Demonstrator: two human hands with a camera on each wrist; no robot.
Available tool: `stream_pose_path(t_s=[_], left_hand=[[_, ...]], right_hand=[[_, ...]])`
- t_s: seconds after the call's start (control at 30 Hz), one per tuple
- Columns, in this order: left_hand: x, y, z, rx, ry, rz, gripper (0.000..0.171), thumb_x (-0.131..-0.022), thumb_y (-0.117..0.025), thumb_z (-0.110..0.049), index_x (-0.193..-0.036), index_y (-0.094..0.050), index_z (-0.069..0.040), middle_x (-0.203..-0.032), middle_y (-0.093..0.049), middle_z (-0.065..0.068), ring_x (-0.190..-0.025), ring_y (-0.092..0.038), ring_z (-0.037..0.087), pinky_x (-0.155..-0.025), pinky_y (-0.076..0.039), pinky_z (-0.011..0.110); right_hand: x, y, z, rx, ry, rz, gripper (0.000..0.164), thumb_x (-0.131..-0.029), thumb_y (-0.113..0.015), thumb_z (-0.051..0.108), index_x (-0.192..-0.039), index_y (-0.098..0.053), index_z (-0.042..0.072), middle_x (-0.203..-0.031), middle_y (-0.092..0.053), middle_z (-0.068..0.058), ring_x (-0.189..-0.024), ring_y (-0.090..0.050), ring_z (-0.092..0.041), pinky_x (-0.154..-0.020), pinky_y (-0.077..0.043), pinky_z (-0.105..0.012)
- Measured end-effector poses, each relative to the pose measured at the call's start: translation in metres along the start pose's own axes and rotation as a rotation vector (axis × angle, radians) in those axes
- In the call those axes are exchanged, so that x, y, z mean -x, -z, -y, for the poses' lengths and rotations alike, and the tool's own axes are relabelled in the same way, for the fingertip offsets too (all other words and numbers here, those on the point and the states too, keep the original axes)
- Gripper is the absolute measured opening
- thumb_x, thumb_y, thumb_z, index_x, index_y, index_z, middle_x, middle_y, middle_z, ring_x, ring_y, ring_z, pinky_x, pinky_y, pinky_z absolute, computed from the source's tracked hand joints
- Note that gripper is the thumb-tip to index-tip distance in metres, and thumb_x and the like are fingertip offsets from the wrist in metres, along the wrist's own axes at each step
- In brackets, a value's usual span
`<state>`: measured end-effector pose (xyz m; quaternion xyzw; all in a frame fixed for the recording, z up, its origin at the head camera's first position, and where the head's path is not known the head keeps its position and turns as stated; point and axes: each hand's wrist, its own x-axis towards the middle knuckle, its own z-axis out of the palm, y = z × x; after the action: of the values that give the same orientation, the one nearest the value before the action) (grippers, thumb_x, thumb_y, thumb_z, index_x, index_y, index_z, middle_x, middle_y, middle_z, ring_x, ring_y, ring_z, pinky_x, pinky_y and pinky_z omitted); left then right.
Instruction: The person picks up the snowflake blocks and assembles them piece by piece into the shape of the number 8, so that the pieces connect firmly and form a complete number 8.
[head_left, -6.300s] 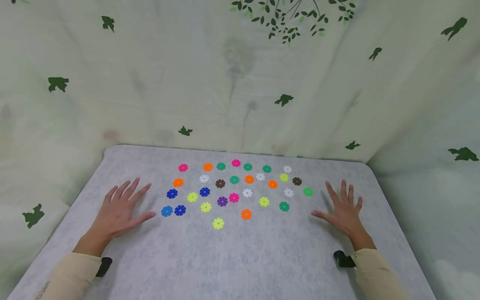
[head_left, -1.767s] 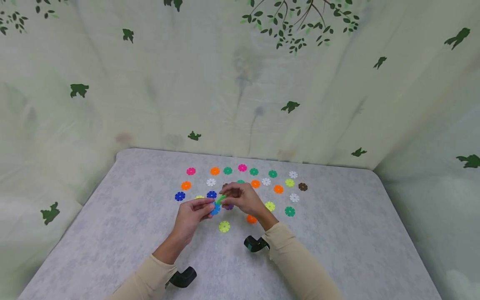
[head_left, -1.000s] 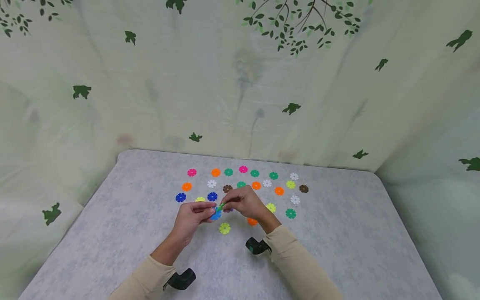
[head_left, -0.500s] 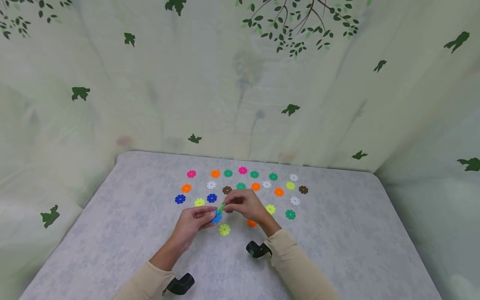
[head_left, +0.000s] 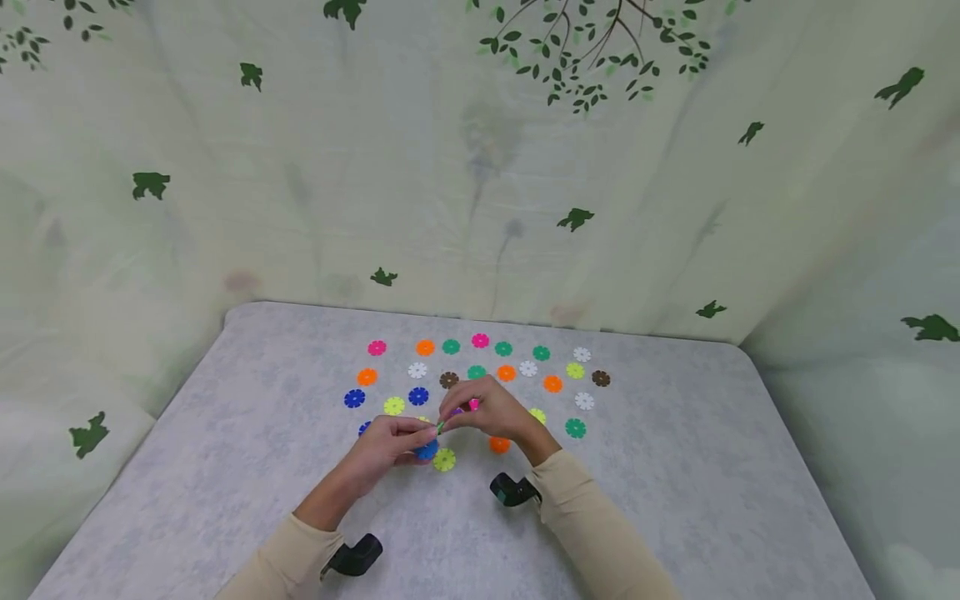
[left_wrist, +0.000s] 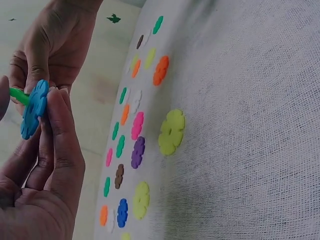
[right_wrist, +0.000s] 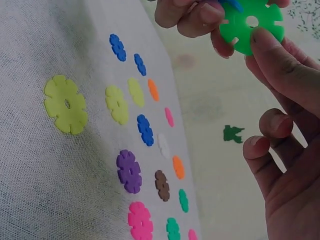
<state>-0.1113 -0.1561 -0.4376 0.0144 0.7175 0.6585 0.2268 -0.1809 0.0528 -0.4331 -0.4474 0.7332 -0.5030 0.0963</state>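
The left hand [head_left: 384, 444] pinches a blue disc [left_wrist: 34, 112], the right hand [head_left: 491, 408] a green disc [right_wrist: 269, 22] touching it.

Pale drapes [head_left: 390, 167] (with green birds [head_left: 575, 219]) back a grey table [head_left: 720, 475].

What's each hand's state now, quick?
Left hand: closed, holding a light blue disc.
Right hand: closed, holding a bright green disc.
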Motion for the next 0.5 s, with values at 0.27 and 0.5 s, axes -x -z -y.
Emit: stream_pose_path(t_s=[0.27,0.5], left_hand=[[-0.003,0.0,0.008,0.056,0.02,-0.063,0.049,-0.095,-0.062,-0.029,-0.122,-0.058,0.012,-0.11,-0.067,0.014,-0.089,-0.063,0.015,-0.086,-0.054,0.032],[-0.004,0.0,0.016,0.151,0.018,-0.117,0.049,-0.096,-0.06,-0.026,-0.129,-0.053,0.01,-0.118,-0.065,0.016,-0.093,-0.063,0.012,-0.085,-0.054,0.026]], right_hand=[[0.023,0.01,-0.026,0.093,-0.328,-0.098,0.018,-0.081,-0.078,0.013,-0.097,-0.075,0.005,-0.082,-0.067,0.003,-0.068,-0.048,-0.012,-0.06,-0.041,-0.021],[0.057,0.017,-0.047,0.221,-0.558,-0.058,0.014,-0.078,-0.081,0.014,-0.09,-0.075,0.009,-0.072,-0.06,0.005,-0.065,-0.05,-0.011,-0.059,-0.043,-0.021]])
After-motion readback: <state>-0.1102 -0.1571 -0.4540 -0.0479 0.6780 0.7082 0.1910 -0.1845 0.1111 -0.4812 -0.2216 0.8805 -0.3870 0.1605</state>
